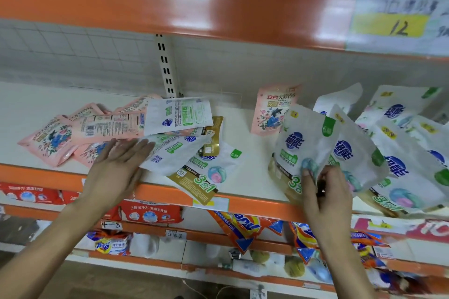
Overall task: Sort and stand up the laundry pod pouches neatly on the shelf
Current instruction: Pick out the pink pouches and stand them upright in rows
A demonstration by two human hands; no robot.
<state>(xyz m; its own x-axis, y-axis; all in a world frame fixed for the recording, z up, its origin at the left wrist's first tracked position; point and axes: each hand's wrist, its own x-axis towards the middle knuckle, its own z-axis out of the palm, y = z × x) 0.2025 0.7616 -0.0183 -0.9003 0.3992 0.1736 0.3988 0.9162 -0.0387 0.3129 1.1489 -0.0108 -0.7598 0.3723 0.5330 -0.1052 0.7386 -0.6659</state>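
Standing-up step: right hand (325, 192) pinches a white pouch (307, 143) upright just above it; left hand (119, 165) lies flat on the toppled pile (175, 116) (pink and white mixed), probably what gets lifted next

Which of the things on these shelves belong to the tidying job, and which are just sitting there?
Job: flat pink pouches; upright pink pouch; flat white pouches; held white pouch, gripped by the right hand; leaning white pouches; left hand, resting on the heap; shelf.
Just there: price tag; red packs and orange bags below.
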